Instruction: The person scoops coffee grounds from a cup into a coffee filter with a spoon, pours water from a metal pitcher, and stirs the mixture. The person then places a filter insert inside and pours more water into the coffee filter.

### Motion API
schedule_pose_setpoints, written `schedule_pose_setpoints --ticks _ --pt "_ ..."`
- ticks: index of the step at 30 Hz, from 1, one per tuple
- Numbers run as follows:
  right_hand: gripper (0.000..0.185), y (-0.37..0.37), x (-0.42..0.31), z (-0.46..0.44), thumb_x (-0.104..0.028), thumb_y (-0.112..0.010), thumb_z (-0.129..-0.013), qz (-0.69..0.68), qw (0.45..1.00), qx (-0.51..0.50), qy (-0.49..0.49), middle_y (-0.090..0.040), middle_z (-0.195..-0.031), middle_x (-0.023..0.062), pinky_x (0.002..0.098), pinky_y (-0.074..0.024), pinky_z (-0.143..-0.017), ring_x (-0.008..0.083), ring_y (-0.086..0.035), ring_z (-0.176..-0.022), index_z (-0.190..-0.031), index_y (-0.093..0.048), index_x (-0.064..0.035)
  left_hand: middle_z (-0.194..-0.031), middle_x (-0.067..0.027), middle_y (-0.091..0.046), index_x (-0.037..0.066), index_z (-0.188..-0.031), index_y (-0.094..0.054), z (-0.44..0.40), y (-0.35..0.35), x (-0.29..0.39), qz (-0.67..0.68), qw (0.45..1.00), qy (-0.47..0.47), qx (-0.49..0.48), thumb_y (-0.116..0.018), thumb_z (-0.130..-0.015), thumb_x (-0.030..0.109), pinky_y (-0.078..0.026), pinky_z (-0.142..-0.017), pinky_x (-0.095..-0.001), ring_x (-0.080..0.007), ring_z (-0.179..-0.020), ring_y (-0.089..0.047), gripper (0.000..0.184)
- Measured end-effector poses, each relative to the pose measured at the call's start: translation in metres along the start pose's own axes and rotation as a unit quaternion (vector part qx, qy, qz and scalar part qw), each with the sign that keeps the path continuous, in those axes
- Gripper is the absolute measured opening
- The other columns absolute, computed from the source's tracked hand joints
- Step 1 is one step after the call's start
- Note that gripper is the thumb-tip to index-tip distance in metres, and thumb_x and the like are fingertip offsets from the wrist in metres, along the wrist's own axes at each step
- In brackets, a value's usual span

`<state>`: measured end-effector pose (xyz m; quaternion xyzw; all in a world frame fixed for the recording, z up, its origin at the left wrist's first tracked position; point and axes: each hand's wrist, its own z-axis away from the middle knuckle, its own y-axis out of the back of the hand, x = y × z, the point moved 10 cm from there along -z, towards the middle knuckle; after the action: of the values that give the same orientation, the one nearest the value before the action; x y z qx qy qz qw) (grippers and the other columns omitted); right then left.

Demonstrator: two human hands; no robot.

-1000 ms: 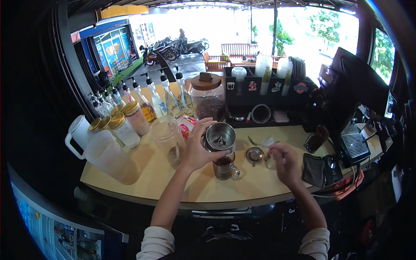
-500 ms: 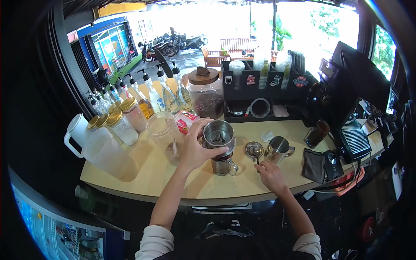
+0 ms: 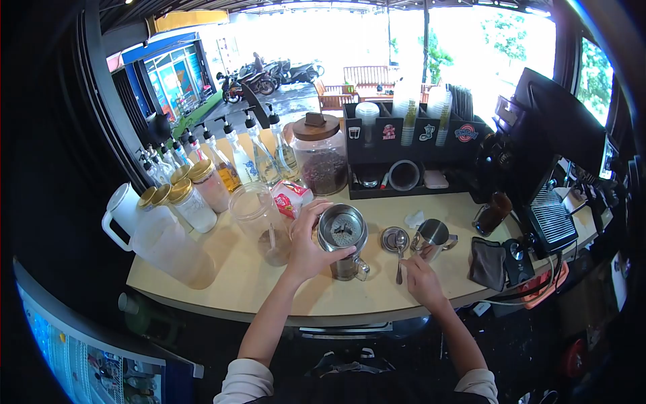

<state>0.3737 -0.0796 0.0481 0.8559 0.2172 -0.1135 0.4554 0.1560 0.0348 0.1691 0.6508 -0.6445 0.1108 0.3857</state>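
My left hand (image 3: 311, 246) wraps round a round metal drip coffee filter (image 3: 342, 227), its thumb along the near rim. Dark bits lie on the perforated disc inside. The filter sits above a glass mug (image 3: 347, 269), whose handle points right. My right hand (image 3: 422, 279) is just right of a metal spoon (image 3: 400, 268), thumb and forefinger slightly apart by its handle, without a visible grip. The spoon's bowl rests on a small round metal lid (image 3: 389, 237). Behind that hand stands a steel pitcher (image 3: 431, 236).
At left are a clear tub (image 3: 259, 215), gold-lidded jars (image 3: 192, 202), a pitcher (image 3: 168, 242) and pump bottles (image 3: 259, 148). A wooden-lidded jar (image 3: 319, 161) and black cup organizer (image 3: 417, 145) stand behind. To the right lie a dark cloth (image 3: 486, 261) and an espresso machine (image 3: 552, 219).
The spoon now lies with its handle toward me, and my right hand has come off it to the right. The view has tilted slightly; my left hand keeps hold of the filter.
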Motion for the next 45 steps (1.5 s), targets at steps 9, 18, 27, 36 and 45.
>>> schedule_pose_setpoints --ticks 9,18,27,36,45 --pt "0.016 0.124 0.034 -0.011 -0.006 -0.054 -0.09 0.117 0.946 0.297 -0.054 -0.061 -0.098 0.0143 0.0366 -0.0467 -0.082 0.0301 -0.06 -0.092 -0.105 -0.059 -0.0007 -0.124 -0.0121 -0.05 0.004 -0.119 -0.052 -0.003 0.0 0.005 0.027 1.0 0.002 0.014 -0.089 -0.053 0.022 -0.044 -0.098 -0.0377 -0.0261 -0.115 -0.052 0.078" --pt "0.02 0.041 0.14 0.01 -0.016 -0.048 -0.1 -0.36 0.883 0.174 -0.248 -0.046 -0.075 -0.0014 0.0236 -0.04 -0.068 0.0067 -0.045 -0.071 -0.084 -0.048 -0.0045 -0.126 -0.0122 -0.048 0.004 -0.12 -0.05 -0.002 0.001 0.005 0.029 0.999 -0.011 0.017 -0.089 -0.053 0.02 -0.045 -0.098 -0.0364 -0.0246 -0.116 -0.051 0.079" --pt "0.017 0.089 0.055 -0.07 -0.014 -0.052 -0.097 -0.391 0.897 0.15 -0.14 -0.044 -0.075 -0.0025 0.0224 -0.0368 -0.065 0.005 -0.041 -0.072 -0.084 -0.044 -0.0063 -0.132 -0.0119 -0.039 0.003 -0.127 -0.044 -0.001 0.0 0.003 0.02 1.0 -0.001 -0.008 -0.089 -0.056 0.013 -0.043 -0.101 -0.0337 -0.0205 -0.119 -0.049 0.084" --pt "0.016 0.117 -0.055 -0.162 -0.007 -0.056 -0.094 -0.396 0.917 0.023 -0.036 -0.039 -0.073 -0.004 0.0205 -0.0442 -0.062 0.0013 -0.04 -0.066 -0.085 -0.042 -0.005 -0.134 -0.0117 -0.039 0.003 -0.128 -0.044 -0.001 0.0 0.009 -0.011 1.0 -0.019 -0.006 -0.089 -0.056 0.017 -0.043 -0.101 -0.0355 -0.0217 -0.121 -0.048 0.086" --pt "0.024 0.113 -0.096 -0.2 -0.009 -0.062 -0.09 -0.31 0.95 -0.026 -0.01 -0.03 -0.067 -0.0058 0.0186 -0.0432 -0.056 0.0017 -0.032 -0.063 -0.083 -0.04 -0.0038 -0.127 -0.0124 -0.045 0.006 -0.121 -0.051 -0.002 0.002 0.007 0.037 0.999 0.002 0.015 -0.089 -0.054 0.024 -0.04 -0.101 -0.0398 -0.0289 -0.121 -0.046 0.079"
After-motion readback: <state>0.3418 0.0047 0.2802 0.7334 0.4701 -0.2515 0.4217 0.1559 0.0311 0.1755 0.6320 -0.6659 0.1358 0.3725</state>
